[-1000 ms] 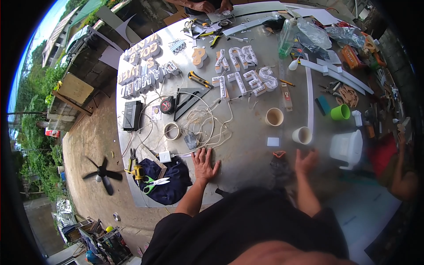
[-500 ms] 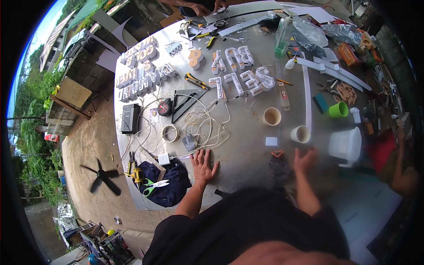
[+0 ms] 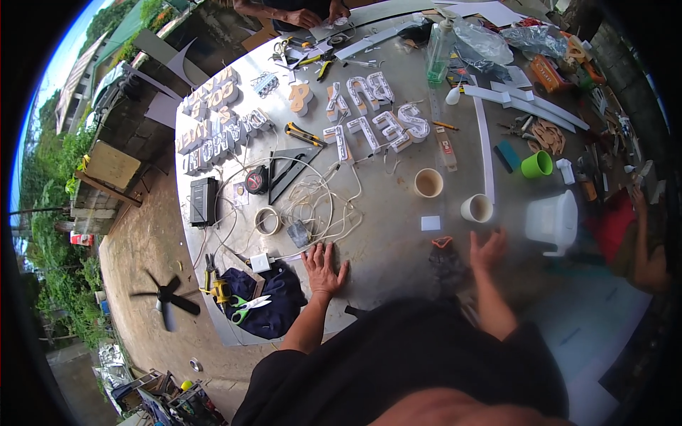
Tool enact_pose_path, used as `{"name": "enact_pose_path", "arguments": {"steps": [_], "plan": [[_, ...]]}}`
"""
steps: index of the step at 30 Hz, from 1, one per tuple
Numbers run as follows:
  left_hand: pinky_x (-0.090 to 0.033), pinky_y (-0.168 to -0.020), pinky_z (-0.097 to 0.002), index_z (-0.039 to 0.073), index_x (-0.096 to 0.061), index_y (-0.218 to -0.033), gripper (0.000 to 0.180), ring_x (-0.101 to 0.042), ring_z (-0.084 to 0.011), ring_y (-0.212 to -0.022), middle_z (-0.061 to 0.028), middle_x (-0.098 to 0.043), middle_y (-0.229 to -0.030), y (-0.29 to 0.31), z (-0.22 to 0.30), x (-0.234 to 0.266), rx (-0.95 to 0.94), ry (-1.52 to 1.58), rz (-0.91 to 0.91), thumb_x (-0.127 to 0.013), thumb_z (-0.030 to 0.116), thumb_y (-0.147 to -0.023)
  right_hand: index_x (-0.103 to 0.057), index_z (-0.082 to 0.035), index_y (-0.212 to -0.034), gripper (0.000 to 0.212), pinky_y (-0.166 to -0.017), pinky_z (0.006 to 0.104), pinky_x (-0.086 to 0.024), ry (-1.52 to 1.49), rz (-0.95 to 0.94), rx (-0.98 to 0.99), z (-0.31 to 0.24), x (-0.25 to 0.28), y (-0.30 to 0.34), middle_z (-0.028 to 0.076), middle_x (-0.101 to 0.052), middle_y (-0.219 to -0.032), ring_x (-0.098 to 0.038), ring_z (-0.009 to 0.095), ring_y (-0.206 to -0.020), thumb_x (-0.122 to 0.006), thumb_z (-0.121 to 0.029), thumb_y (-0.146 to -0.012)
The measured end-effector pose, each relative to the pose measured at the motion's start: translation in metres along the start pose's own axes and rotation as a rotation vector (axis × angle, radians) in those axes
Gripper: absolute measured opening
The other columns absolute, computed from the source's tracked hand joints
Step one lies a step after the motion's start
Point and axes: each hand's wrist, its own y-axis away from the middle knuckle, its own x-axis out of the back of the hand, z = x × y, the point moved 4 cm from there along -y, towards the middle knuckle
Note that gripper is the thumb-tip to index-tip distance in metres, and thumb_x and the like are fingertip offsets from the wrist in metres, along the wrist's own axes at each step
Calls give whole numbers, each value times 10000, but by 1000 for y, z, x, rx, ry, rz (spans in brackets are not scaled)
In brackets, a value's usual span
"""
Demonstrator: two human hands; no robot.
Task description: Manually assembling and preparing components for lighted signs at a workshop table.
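My left hand (image 3: 325, 270) lies flat on the metal table (image 3: 383, 234), fingers spread, beside a white adapter (image 3: 262, 263) and a tangle of white cable (image 3: 323, 206). A dark blue cloth (image 3: 280, 305) sits just left of it, with green-handled scissors (image 3: 249, 307) on top. On the other side, my right hand (image 3: 488, 250) has its thumb and fingers apart, right below a white cup (image 3: 477, 209). Whether it touches the cup or the table I cannot tell. A second cup (image 3: 428, 183), a small white card (image 3: 430, 223) and a dark crumpled item (image 3: 445, 266) are near it.
Sign letters (image 3: 373, 135) and a tape measure (image 3: 257, 180) occupy the far left half. To the right stand a green cup (image 3: 536, 165) and a white plastic container (image 3: 553, 221). Another person's hands (image 3: 307, 18) work at the far edge; someone else is at the right.
The whole view has shifted a little. My right hand, blurred before, now shows its fingers more spread. My left hand stays flat on the table.
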Motion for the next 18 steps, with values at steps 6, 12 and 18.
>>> {"name": "enact_pose_path", "arguments": {"steps": [6,12,18], "plan": [[-136,-1198,-648,118,-449,-1481,748,-300,-410,-1429,-201,-407,-1463,1,0,1,-1,3,10,-654,512,-880,-560,-9,-1239,647,-1158,557,-298,-2,-10,-4,3,-4,1,193,-435,-1484,-370,384,-1440,-705,-531,-886],[-125,-1203,-645,120,-443,-1489,757,-299,-407,-1431,-202,-407,-1463,0,-1,0,6,-2,-1,-647,521,-880,-558,-12,-1244,648,-1155,556,-300,-7,19,19,5,-8,1,199,-441,-1479,-372,386,-1438,-700,-534,-888],[-124,-1202,-647,120,-438,-1491,762,-300,-405,-1430,-200,-408,-1459,1,-2,-3,0,-13,-3,-645,523,-879,-556,-16,-1250,645,-1150,555,-306,4,14,18,6,-9,1,203,-440,-1479,-373,384,-1438,-702,-530,-888]]}}
